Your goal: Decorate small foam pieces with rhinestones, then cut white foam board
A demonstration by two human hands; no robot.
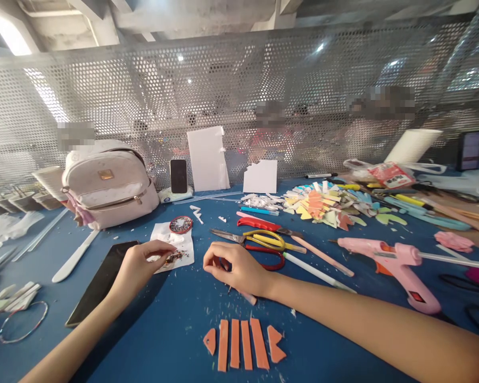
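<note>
We see left hand (138, 266) on blue tabletop (175, 324), fingertips pinched at edge of white paper (174, 247) carrying dark glitter bits; grip contents too small to tell. Right hand (233, 268) curled, grip clenched on small item we cannot identify, just beside scissors (259, 240). Orange foam strips (243, 343) lie near our forearms. Pink glue gun (395, 263) well apart, rightward.

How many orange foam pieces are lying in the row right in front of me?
6 orange foam pieces lie side by side on the blue table: four long strips in the middle, one small notched piece at each end. More orange scraps sit in the far colourful pile.
</note>
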